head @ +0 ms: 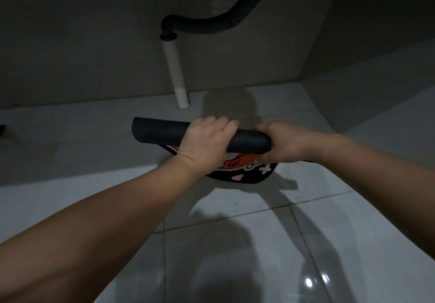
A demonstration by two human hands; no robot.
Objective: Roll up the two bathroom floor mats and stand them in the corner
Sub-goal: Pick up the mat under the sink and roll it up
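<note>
A floor mat (pixel 160 132) is partly rolled into a dark tube, its plain dark backing facing out, lying crosswise on the white tiles. Its unrolled end (pixel 255 172) sticks out toward me, black with orange, white and pink patterns. My left hand (pixel 207 143) grips over the middle of the roll. My right hand (pixel 282 141) clasps the roll's right end. A second mat is not in sight.
A white drain pipe (pixel 176 74) rises from the floor just behind the roll and joins a black corrugated hose (pixel 219 22) along the grey wall. The wall corner (pixel 303 83) lies at the far right. Glossy white floor tiles (pixel 235 255) stretch toward me.
</note>
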